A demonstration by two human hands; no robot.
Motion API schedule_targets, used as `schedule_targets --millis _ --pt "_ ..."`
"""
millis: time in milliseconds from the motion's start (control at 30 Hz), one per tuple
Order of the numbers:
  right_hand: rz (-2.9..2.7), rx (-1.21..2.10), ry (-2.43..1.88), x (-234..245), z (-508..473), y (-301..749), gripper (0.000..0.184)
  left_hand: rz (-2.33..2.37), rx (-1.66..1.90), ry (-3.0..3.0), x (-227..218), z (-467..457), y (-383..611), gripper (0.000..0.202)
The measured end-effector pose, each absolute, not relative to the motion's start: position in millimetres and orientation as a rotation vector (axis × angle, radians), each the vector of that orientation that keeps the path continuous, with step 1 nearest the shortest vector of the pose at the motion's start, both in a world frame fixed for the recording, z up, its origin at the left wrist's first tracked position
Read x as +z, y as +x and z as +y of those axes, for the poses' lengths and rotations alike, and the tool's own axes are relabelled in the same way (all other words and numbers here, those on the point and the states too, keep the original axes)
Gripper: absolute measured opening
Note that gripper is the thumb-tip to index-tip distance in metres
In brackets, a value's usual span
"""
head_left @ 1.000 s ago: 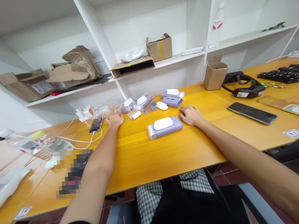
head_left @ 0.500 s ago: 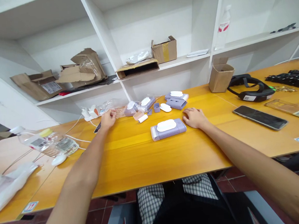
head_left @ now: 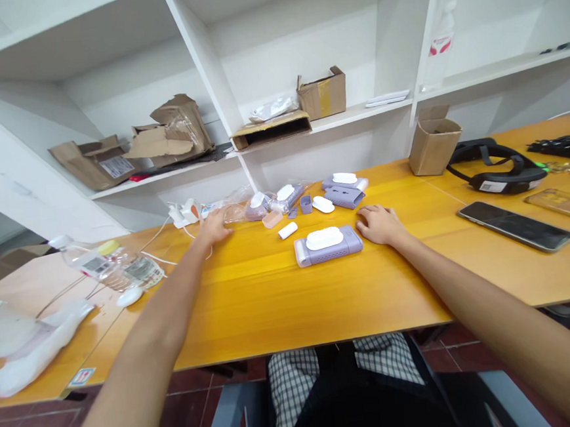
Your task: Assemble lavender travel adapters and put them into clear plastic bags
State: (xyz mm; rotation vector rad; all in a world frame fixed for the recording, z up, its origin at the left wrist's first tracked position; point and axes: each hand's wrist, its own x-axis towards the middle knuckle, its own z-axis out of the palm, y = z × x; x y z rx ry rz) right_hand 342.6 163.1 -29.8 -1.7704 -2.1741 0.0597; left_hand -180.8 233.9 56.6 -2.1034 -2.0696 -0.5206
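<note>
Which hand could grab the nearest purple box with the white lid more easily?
Probably the right hand: it rests on the table just beside the purple box. The left hand is farther away, over by the clear plastic bag.

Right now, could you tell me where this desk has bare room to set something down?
The strip of desk between the purple case and the near edge is bare. So is the stretch between the right hand and the phone. Crowded: behind the case among the small parts, and around the bottle.
</note>
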Motion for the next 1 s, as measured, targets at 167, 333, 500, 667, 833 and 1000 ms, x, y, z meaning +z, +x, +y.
schedule_targets --millis 167,333,500,667,833,1000 --pt "-2.182 0.057 -1.757 -28.1 161.3 341.8 0.044 -2.124 -0.964 -1.852 51.4 233.3 -176.7 0.03" --pt "-2.176 0.045 -1.758 -29.7 161.4 341.4 0.044 -1.911 -1.477 -1.748 86.3 225.7 -179.4 0.024" --pt "-2.176 0.054 -1.75 -31.0 162.6 341.2 0.043 -1.681 -1.924 -1.63 130.3 200.6 -177.9 0.015" --pt "-2.183 0.058 -1.755 -30.8 162.7 340.9 0.043 -1.502 -2.448 -1.735 147.7 186.4 -173.2 0.022" --pt "-2.184 0.071 -1.756 -30.6 162.4 341.7 0.042 -1.772 -2.541 -1.726 135.8 185.8 -163.0 0.025" --pt "-2.184 0.075 -1.749 -30.2 162.1 342.4 0.043 -2.074 -2.705 -1.663 117.8 183.5 -161.3 0.025"
